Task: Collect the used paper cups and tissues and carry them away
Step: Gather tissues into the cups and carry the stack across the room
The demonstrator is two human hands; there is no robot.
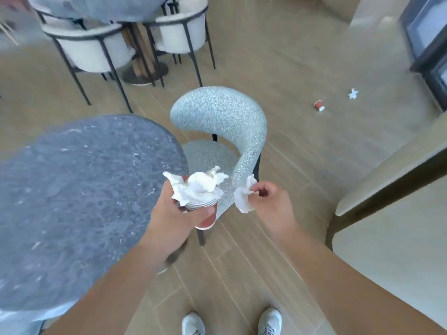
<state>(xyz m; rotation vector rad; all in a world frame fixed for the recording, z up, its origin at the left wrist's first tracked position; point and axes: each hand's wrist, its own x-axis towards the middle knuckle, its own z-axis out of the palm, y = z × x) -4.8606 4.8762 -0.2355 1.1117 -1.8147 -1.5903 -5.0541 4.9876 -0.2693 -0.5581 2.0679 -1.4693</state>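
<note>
The left hand (174, 209) gripped a stack of paper cups (202, 211), held beside the edge of the round bench (72, 189) and above the grey chair (217, 122); its long axis ran near upright, mouth upward and tilted a little away, crumpled tissues (198, 184) filling it. The right hand (268, 197) pinched a loose tissue (244, 197) just beside. It would best be pressed deep into the mouth so nothing spilled. Far off on the floor, well apart, a red cup (319, 105) lay on its side near another tissue (353, 94).

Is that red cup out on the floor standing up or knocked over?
Knocked over: the red cup lies on its side on the floor.
</note>
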